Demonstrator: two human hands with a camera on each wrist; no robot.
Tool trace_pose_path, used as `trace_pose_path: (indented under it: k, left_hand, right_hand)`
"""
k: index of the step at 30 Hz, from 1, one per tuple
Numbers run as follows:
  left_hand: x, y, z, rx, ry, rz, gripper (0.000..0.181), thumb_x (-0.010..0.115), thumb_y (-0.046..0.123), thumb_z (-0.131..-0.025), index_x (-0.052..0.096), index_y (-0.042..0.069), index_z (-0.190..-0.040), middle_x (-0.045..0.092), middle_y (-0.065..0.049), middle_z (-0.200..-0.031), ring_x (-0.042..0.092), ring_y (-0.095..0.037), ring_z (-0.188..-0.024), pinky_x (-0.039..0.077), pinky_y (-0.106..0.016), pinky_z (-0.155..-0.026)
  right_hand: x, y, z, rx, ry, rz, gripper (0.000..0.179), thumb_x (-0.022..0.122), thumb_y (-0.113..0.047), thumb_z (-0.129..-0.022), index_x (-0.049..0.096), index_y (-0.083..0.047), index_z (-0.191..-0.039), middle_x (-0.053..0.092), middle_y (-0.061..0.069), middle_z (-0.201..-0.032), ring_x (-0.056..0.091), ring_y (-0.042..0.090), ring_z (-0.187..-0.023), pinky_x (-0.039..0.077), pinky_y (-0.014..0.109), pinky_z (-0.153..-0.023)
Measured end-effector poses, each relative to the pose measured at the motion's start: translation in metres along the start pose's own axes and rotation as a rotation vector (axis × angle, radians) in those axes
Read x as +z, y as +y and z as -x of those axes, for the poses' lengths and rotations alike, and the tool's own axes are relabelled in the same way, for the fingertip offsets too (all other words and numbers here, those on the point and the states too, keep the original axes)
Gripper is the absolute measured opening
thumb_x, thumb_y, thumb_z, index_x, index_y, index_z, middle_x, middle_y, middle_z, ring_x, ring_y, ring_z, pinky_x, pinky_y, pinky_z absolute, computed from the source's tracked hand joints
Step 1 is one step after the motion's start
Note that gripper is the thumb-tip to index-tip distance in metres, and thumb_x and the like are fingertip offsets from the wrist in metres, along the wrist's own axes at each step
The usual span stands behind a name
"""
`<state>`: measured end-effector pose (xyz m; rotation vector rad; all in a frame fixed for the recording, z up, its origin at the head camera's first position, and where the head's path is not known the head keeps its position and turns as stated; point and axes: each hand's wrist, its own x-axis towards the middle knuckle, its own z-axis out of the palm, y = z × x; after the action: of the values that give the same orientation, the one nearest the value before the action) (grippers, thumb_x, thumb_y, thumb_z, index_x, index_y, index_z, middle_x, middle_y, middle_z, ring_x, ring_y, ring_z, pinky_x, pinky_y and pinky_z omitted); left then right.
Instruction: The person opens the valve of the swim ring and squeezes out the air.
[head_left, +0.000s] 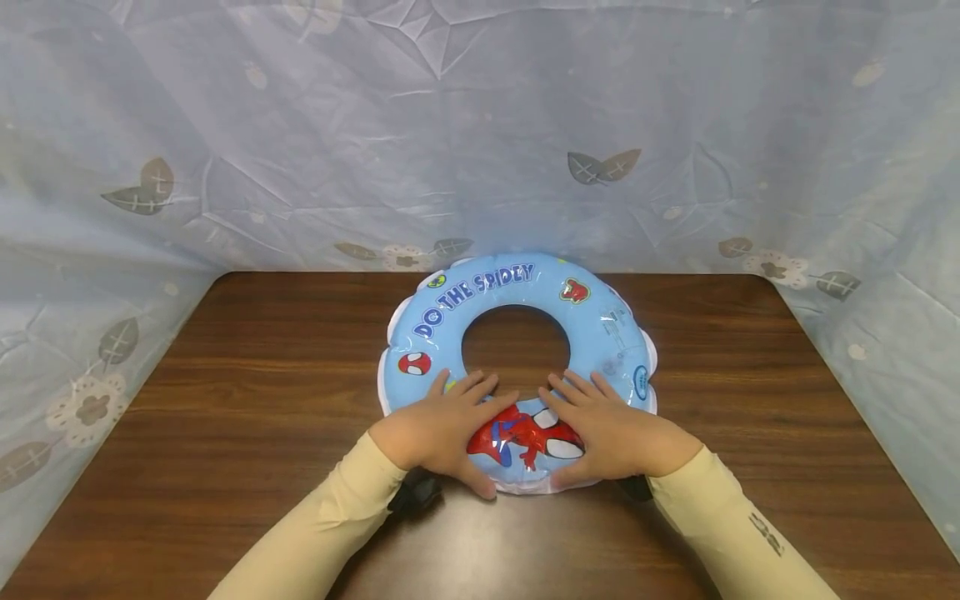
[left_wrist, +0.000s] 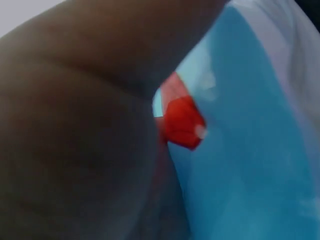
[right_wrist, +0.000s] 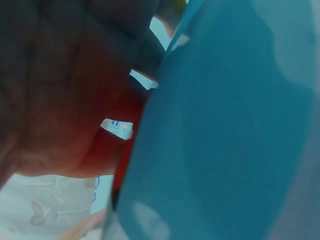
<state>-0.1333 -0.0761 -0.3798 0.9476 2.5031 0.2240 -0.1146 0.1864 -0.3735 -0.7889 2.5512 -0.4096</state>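
Observation:
A light blue inflated swim ring point(head_left: 517, 279) with a white scalloped edge lies flat on the brown wooden table point(head_left: 285, 375). It carries the words "DO THE SPIDEY" and a red cartoon figure on its near side. My left hand point(head_left: 448, 425) rests on the near left part of the ring, fingers straight and spread, thumb at the near edge. Across from it, my right hand point(head_left: 611, 429) lies on the near right part in the same way. Both wrist views show a palm close against the ring's blue side point(left_wrist: 250, 140).
A pale blue-grey curtain point(head_left: 480, 150) printed with leaves and flowers hangs behind the table and along both sides. Dark wrist straps point(head_left: 415, 492) sit under the cream sleeves point(head_left: 322, 525). Light reflects off the table's near part.

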Motion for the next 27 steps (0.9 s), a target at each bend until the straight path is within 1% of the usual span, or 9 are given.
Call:
trace_pose_path:
  k: [6,14,17,21,24,27]
  left_hand:
    - [0.0035,0.0017,-0.0008,-0.008,-0.016,-0.011,0.113,0.082,0.068,-0.073,0.029,0.028,-0.165,0.022,-0.009,-0.172,0.013,-0.034,-0.159,0.002,-0.067,-0.123]
    - [0.0099,0.0023,-0.0055,-0.049,-0.036,-0.052,0.116,0.078,0.073,-0.072,0.024,0.031,-0.166,0.017,-0.008,-0.173,0.009,-0.034,-0.159,-0.001,-0.067,-0.123]
    - [0.0105,0.0029,-0.0058,-0.051,-0.041,-0.049,0.118,0.077,0.077,-0.071,0.024,0.030,-0.166,0.016,-0.008,-0.173,0.008,-0.033,-0.159,-0.002,-0.067,-0.122]
    - [0.0088,0.0033,-0.0043,-0.045,-0.043,-0.015,0.119,0.072,0.083,-0.070,0.024,0.030,-0.166,0.014,-0.007,-0.174,0.007,-0.033,-0.160,-0.005,-0.066,-0.122]
    - [0.0062,0.0026,-0.0034,-0.037,-0.046,0.011,0.115,0.066,0.085,-0.074,0.024,0.030,-0.166,0.012,-0.007,-0.174,0.005,-0.032,-0.160,-0.007,-0.065,-0.122]
    - [0.0043,0.0017,-0.0030,-0.035,-0.046,0.024,0.105,0.058,0.083,-0.082,0.024,0.030,-0.166,0.013,-0.007,-0.174,0.005,-0.033,-0.160,-0.008,-0.065,-0.122]
  right_hand:
    - [0.0014,0.0015,-0.0011,0.001,-0.008,0.004,0.105,0.082,-0.052,-0.081,0.034,-0.002,-0.160,0.024,0.022,-0.169,0.011,0.045,-0.157,0.003,0.066,-0.123]
    - [0.0033,0.0015,-0.0033,0.002,-0.007,0.008,0.102,0.080,-0.051,-0.083,0.035,-0.003,-0.160,0.024,0.022,-0.169,0.012,0.045,-0.157,0.002,0.066,-0.123]
    - [0.0040,0.0011,-0.0037,0.004,-0.010,0.009,0.101,0.080,-0.052,-0.083,0.035,-0.003,-0.160,0.024,0.022,-0.168,0.012,0.045,-0.157,0.002,0.067,-0.123]
    - [0.0054,0.0016,-0.0043,0.006,-0.012,0.019,0.101,0.079,-0.052,-0.084,0.034,-0.003,-0.160,0.024,0.022,-0.169,0.011,0.045,-0.157,0.002,0.067,-0.123]
    - [0.0073,0.0036,-0.0056,0.012,-0.015,0.029,0.101,0.079,-0.052,-0.084,0.034,-0.004,-0.161,0.023,0.021,-0.169,0.010,0.044,-0.157,0.002,0.066,-0.123]
    - [0.0087,0.0052,-0.0063,0.019,-0.017,0.029,0.102,0.079,-0.051,-0.084,0.033,-0.004,-0.161,0.022,0.020,-0.170,0.008,0.043,-0.158,0.001,0.065,-0.123]
